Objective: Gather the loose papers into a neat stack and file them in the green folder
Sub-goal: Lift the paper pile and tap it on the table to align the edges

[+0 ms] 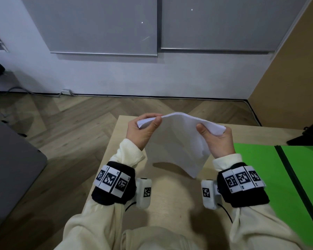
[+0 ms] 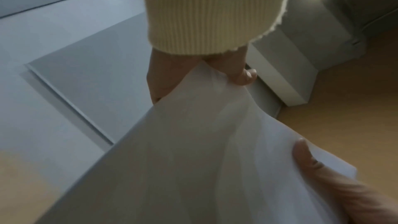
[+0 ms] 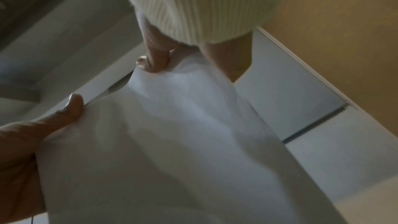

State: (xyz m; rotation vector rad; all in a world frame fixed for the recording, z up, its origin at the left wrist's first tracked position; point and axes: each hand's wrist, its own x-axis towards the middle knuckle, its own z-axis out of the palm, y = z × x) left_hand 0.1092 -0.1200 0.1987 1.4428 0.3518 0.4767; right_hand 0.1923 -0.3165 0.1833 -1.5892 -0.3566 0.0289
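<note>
A stack of white papers (image 1: 177,141) hangs curved above the light wood table (image 1: 172,195), its lower edge just over the tabletop. My left hand (image 1: 152,120) pinches the stack's upper left corner, thumb toward me and fingers behind. My right hand (image 1: 210,132) grips the upper right corner the same way. The left wrist view shows my left thumb (image 2: 310,164) pressed on the sheets (image 2: 193,159). In the right wrist view my right thumb (image 3: 64,115) lies on the papers (image 3: 183,134). The green folder (image 1: 257,168) lies open on the table to the right, its dark spine (image 1: 289,174) running diagonally.
A black object (image 1: 307,134) sits at the table's far right, partly over the folder. A grey surface (image 1: 11,159) stands to the left across a strip of wood floor. A white wall with grey panels rises behind the table.
</note>
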